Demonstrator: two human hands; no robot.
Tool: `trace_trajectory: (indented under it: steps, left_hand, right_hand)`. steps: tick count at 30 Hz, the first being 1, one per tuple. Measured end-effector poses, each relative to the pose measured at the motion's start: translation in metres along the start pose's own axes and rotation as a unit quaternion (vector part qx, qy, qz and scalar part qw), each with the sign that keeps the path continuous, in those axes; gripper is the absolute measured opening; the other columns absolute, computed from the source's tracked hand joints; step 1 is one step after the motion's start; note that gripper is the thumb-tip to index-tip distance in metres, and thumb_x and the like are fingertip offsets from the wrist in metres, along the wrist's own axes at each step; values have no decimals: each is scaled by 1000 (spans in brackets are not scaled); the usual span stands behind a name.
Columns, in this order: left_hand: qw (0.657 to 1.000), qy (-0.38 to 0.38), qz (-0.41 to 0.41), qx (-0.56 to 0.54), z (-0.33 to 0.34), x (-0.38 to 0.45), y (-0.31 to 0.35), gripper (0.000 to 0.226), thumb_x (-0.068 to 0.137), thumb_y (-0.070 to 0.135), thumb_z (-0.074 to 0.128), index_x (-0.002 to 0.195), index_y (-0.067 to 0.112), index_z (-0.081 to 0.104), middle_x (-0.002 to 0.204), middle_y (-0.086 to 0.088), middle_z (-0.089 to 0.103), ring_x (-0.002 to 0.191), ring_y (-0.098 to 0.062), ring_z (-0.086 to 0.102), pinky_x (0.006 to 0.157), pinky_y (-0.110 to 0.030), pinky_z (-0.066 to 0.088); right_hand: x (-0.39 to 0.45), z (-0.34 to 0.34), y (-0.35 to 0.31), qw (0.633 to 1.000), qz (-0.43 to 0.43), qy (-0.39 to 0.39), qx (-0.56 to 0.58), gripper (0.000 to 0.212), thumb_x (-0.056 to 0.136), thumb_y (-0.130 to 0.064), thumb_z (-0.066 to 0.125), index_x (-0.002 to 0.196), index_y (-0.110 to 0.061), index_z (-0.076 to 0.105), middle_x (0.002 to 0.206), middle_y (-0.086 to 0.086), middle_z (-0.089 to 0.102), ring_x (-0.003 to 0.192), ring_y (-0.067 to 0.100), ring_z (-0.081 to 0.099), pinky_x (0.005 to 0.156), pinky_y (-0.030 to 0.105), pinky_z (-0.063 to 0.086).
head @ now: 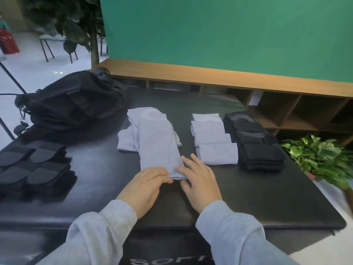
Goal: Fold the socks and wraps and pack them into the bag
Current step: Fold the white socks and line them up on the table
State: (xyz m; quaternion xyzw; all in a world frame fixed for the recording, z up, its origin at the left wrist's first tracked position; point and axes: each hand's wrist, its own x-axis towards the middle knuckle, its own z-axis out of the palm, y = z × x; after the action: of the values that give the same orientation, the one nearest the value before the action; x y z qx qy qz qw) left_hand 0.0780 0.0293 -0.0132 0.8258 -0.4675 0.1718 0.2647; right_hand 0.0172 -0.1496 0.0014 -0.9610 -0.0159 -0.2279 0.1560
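Pale sock [156, 142]: flat on dark surface [267, 188], near end pinched by left hand [147, 185].
Right hand [198, 180]: fingers spread, resting on sock edge.
Bag [70, 102]: far left.

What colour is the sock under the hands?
Pale lavender-white, plain; the sock shows best in the head view.

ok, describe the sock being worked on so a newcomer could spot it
On the black padded table, find the pale blue sock pile at centre, beside the black fabric bag. The long pale blue sock lies unfolded on top, both hands at its near end.
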Motion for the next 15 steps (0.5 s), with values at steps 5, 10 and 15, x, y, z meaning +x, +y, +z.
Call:
trace_trajectory:
  steps: [5,10,15]
  left_hand:
    - [995,1,-74,-65,-11,-12,11,35,86,16,42,114,35,50,109,18,51,99,-2,51,90,-18,40]
    - [962,18,-259,-79,-18,-15,21,35,92,27,53,125,31,45,108,12,49,104,-9,50,93,-22,41]
    - [954,-6,-285,-90,-21,-16,21,11,94,35,46,105,33,47,93,9,51,85,-7,51,78,-20,41]
  right_hand:
    - [-3,-10,-7,996,3,-71,55,22,94,-21,52,112,-23,64,125,-12,58,132,9,36,109,28,25]
    - [-4,-20,-17,992,12,-109,54,19,98,-27,44,103,-19,61,98,-2,60,94,17,50,89,31,37]
    - [-6,-20,-18,987,66,-118,87,24,98,-32,41,101,-14,57,89,-5,51,91,15,48,80,26,39]
